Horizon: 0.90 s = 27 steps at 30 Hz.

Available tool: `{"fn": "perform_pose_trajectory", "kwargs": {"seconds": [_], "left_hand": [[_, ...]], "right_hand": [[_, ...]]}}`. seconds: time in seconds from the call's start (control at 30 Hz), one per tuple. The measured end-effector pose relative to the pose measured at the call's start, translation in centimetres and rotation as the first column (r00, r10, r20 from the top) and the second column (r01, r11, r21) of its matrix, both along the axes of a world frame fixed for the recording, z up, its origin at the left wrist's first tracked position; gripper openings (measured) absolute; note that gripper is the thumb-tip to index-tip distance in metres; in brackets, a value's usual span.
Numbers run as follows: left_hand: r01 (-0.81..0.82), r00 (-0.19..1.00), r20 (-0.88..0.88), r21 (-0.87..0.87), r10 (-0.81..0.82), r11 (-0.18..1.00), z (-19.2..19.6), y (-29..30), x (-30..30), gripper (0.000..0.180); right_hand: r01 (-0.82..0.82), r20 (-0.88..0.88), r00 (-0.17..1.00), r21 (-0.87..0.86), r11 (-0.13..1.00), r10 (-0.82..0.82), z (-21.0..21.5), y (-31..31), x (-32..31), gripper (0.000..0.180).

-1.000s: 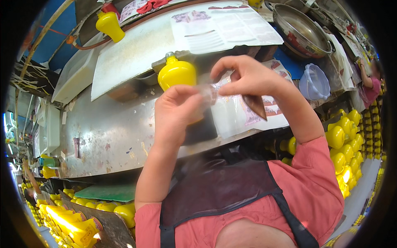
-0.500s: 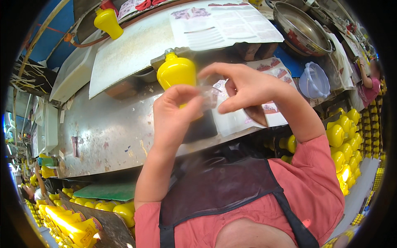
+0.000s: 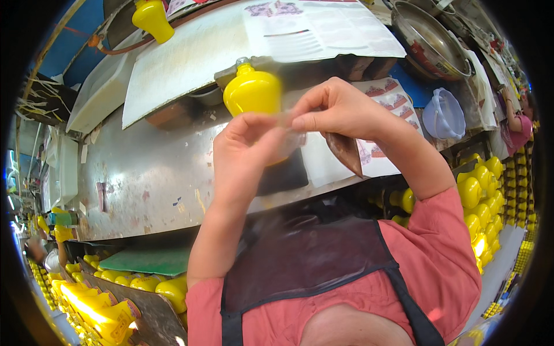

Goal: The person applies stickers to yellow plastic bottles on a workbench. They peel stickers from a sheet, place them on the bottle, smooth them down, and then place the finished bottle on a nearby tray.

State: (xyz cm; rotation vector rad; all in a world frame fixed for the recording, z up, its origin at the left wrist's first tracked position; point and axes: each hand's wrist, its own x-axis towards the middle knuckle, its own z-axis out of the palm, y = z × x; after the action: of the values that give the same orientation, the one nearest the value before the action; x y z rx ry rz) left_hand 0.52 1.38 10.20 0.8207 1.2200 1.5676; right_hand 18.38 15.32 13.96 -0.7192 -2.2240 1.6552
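Observation:
Both hands are raised in front of me over the metal table, fingertips almost meeting. My left hand (image 3: 245,141) pinches a small translucent film piece (image 3: 298,138), blurred by motion. My right hand (image 3: 337,109) is closed in a pinch at the film's upper edge. Just behind my left hand stands a glossy yellow vase-shaped bottle (image 3: 251,92) with a silvery neck top, its lower part hidden by that hand. Below my right hand is a brown pointed, leaf-shaped piece (image 3: 346,154); I cannot tell whether the hand holds it or it lies on the sheets.
Printed decal sheets (image 3: 392,106) lie right of the bottle; a white board (image 3: 184,63) with more sheets is raised behind. A lilac bucket (image 3: 443,115) and large metal pan (image 3: 430,40) stand at right. Yellow bottles (image 3: 479,190) crowd both sides. Another person (image 3: 516,130) is far right.
My right hand has closed from spread fingers to a pinch, reaching the film in my left hand. More of the brown piece shows beneath it. The view has shifted slightly.

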Motion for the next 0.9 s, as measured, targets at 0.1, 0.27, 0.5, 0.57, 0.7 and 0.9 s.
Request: {"fn": "perform_pose_trajectory", "kwargs": {"seconds": [0.1,0.27,0.5,0.57,0.7,0.9], "left_hand": [[-0.122,0.992,-0.028,0.134,0.127,0.983,-2.0,0.5,-0.7,0.027],[-0.196,0.943,-0.266,0.036,0.198,0.980,-5.5,3.0,-2.8,0.073],[0.012,0.999,0.047,-0.085,-0.008,0.996,-6.1,3.7,-2.8,0.079],[0.004,0.996,0.084,-0.045,0.000,0.999,-5.8,3.5,-2.9,0.077],[-0.048,0.990,0.130,-0.021,0.050,0.999,-5.3,3.7,-4.0,0.077],[-0.194,0.794,-0.580,0.040,0.181,0.980,-4.5,6.0,-4.4,0.066]], "right_hand": [[0.152,0.152,0.980,-0.141,0.978,-0.131,-0.2,1.6,-0.4,0.021],[0.188,0.118,0.979,-0.188,0.964,-0.167,2.6,5.3,-1.5,0.027],[0.203,-0.180,0.977,0.626,0.753,-0.115,2.4,2.7,-4.9,0.019],[0.107,-0.106,0.994,0.882,0.459,-0.028,-0.1,1.1,-5.2,0.016],[-0.055,0.047,0.996,0.994,0.097,0.082,-3.8,-1.6,-4.1,0.025],[-0.013,0.008,0.990,0.999,0.031,0.139,-5.1,-2.4,-4.0,0.039]]}}
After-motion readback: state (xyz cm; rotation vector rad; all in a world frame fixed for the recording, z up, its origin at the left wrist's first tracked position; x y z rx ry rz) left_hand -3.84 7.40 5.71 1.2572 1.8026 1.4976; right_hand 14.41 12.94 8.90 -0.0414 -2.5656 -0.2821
